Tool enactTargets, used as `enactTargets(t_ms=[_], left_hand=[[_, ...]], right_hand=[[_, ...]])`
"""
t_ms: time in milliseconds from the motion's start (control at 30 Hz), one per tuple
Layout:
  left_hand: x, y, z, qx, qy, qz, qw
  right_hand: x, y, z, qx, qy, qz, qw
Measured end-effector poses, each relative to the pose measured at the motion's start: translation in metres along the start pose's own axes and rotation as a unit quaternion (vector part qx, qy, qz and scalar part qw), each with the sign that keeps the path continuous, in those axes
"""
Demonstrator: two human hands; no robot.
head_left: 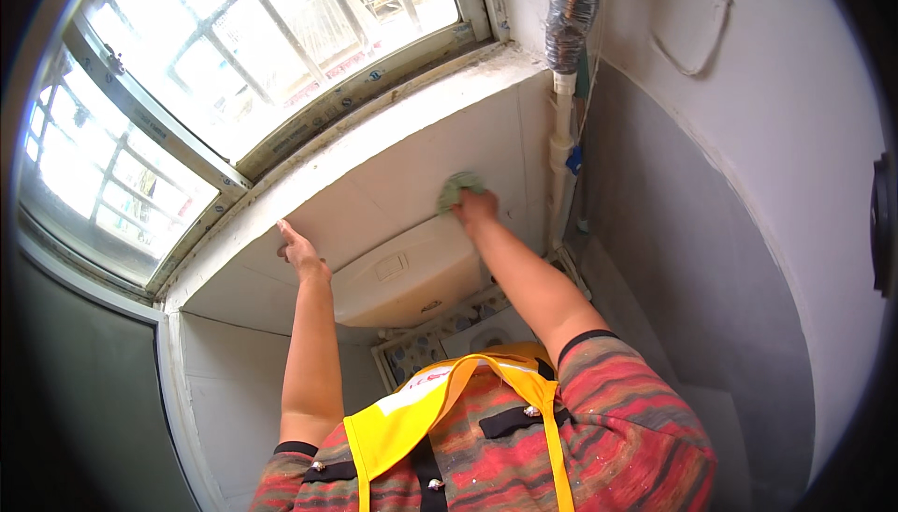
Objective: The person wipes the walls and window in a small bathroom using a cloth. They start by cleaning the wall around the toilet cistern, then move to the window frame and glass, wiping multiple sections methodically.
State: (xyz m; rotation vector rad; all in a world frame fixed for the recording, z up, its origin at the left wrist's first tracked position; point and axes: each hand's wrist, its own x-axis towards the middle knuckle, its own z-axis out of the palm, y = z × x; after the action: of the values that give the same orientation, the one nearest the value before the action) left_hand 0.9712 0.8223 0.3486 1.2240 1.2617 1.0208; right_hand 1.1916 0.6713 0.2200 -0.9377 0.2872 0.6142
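Observation:
My right hand [480, 207] presses a pale green cloth [457, 189] against the white tiled wall [407, 168], just above a toilet cistern [414, 275]. The hand is slightly blurred. My left hand [302, 249] holds nothing and rests against the wall, its fingertips at the front edge of the windowsill [365, 137]. The white plastic cistern has a rectangular button panel [391, 267] on its top. Part of its right end is hidden by my right forearm.
A sliding window [302, 28] with bars outside fills the upper left. At the right corner stands a white pipe [561, 140] with a blue valve handle [574, 160] and foil-like wrapping [574, 14]. Patterned floor tiles [414, 358] lie below, partly hidden by my yellow apron [400, 435].

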Motion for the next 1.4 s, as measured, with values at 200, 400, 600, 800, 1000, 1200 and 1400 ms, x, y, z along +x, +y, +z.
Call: enactTargets(t_ms=[200,400,600,800,1000,1200,1400], left_hand=[[-0.013,0.009,-0.001,0.007,-0.079,-0.006,0.997],[0.012,-0.006,-0.005,-0.002,-0.121,-0.04,0.992],[0.011,-0.01,-0.012,0.003,-0.126,-0.046,0.991],[-0.008,0.004,0.002,0.018,-0.083,-0.032,0.996],[-0.005,0.002,0.001,0.028,-0.093,-0.033,0.995],[-0.004,0.005,-0.006,0.041,-0.172,-0.037,0.984],[-0.018,0.009,0.001,0.065,-0.125,-0.036,0.989]], right_hand=[[0.087,-0.047,-0.078,0.082,0.159,-0.058,0.982],[0.142,0.012,-0.08,-0.128,0.162,-0.058,0.977],[0.045,0.002,-0.032,0.031,0.082,0.127,0.988],[0.04,-0.084,-0.037,-0.02,0.119,-0.165,0.979],[0.08,-0.058,-0.031,-0.189,0.28,-0.538,0.773],[0.127,-0.034,-0.087,-0.182,0.112,0.04,0.976],[0.077,-0.043,-0.04,-0.29,0.142,-0.392,0.861]])
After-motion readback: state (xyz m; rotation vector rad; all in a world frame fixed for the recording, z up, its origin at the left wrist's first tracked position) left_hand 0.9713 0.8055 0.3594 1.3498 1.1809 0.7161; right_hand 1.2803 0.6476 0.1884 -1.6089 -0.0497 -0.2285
